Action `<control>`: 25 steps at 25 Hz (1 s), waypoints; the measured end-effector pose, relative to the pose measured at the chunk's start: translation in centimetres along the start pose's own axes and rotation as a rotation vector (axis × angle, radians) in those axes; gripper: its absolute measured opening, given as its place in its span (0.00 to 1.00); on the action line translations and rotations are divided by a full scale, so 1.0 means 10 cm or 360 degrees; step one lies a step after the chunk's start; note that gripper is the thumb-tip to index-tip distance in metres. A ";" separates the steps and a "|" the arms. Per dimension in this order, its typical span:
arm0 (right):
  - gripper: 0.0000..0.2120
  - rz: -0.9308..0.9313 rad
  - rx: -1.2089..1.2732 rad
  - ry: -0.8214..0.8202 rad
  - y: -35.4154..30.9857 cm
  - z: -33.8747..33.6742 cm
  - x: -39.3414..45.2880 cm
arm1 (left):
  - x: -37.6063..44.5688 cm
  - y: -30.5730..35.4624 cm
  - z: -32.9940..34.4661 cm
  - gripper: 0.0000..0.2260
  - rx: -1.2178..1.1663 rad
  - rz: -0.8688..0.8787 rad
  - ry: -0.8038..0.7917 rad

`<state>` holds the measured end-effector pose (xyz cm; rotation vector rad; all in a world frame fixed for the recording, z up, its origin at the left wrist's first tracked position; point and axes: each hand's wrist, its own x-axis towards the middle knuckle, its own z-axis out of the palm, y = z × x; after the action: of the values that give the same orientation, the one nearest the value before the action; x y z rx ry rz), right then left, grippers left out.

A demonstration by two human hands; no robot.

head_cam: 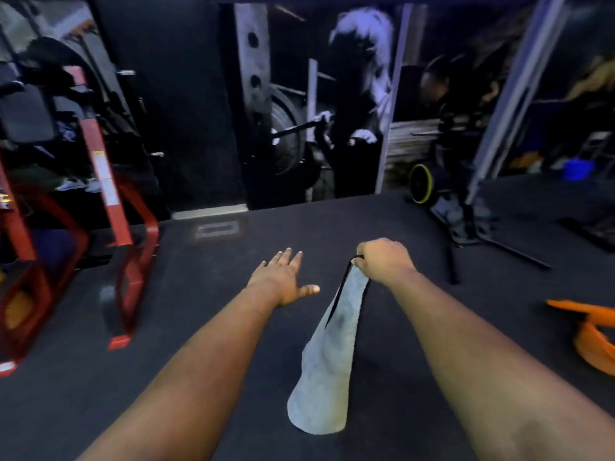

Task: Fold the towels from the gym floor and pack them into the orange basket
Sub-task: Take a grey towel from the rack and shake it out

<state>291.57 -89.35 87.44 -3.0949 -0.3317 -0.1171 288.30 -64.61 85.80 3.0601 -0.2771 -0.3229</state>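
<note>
Here, near the centre of the frame, the right hand (382, 259) is a closed fist gripping the top end of a grey towel (327, 364), with what looks like a dark edge or strip running down the towel's left side just under the fist. The towel hangs from that grip and widens toward the lower middle of the frame, where its rounded bottom edge shows against the dark floor (206, 327); whether that edge touches the floor cannot be told. The left hand (283, 277) is just left of the towel's top, apart from it, palm down, fingers straight and spread, thumb pointing toward the towel, holding nothing. Both bare forearms run in from the bottom corners. At the right edge, about mid-height, part of the orange basket (589, 331) shows, cut off by the frame and well apart from the towel. On the left stands a red machine frame (109, 201), blurred. Across the top middle a black-and-white wall mural (316, 104) shows a figure with a barbell. In the upper right are a yellow-rimmed wheel (421, 188), a grey post (506, 104) and a small blue tub (577, 168).
</note>
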 end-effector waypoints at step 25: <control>0.12 0.1278 0.0004 0.0441 6.20 -0.58 -4.07 | 0.50 7.58 0.33 0.46 0.0266 0.1347 0.0019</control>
<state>264.65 -158.74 88.87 -2.8812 0.8922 -0.4969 279.32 -140.14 86.94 2.7414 -1.5713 -0.2254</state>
